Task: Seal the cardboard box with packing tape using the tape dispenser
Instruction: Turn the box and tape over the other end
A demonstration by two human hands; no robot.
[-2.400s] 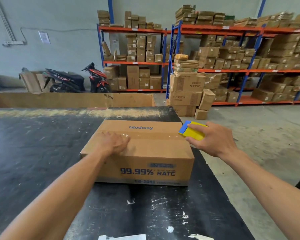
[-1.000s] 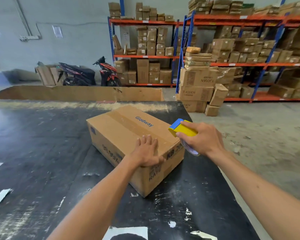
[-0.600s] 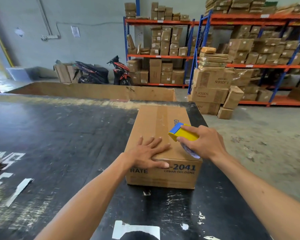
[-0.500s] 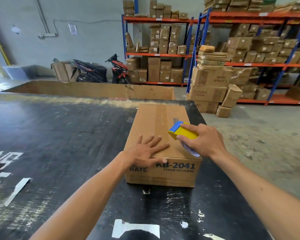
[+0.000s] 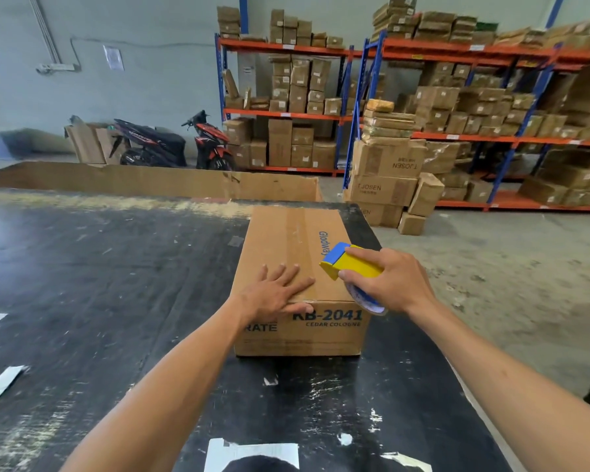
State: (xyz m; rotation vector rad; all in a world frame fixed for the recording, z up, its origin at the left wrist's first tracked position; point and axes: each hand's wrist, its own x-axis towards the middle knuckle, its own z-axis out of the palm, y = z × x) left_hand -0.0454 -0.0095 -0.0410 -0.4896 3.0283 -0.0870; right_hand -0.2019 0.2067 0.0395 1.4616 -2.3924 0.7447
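Observation:
A brown cardboard box (image 5: 286,240) printed "KB-2041" lies on the black table (image 5: 99,267), its short end facing me. A strip of clear tape runs along the top seam. My left hand (image 5: 275,294) lies flat on the near left part of the lid, fingers spread, thumb over the front edge. My right hand (image 5: 385,281) grips a yellow and blue tape dispenser (image 5: 346,262) over the near right part of the lid, its blue nose pointing left toward the seam. The tape roll shows below my palm.
The table's right edge runs just beyond the box, with concrete floor (image 5: 491,267) past it. A long cardboard sheet (image 5: 150,182) stands along the table's far edge. Stacked cartons (image 5: 385,172), shelving (image 5: 457,97) and a motorbike (image 5: 205,141) are behind. White tape scraps (image 5: 252,451) lie on the near table.
The box was turned from its long side facing me to its short end facing me. My left hand stayed on the lid; the dispenser stays over the near right corner.

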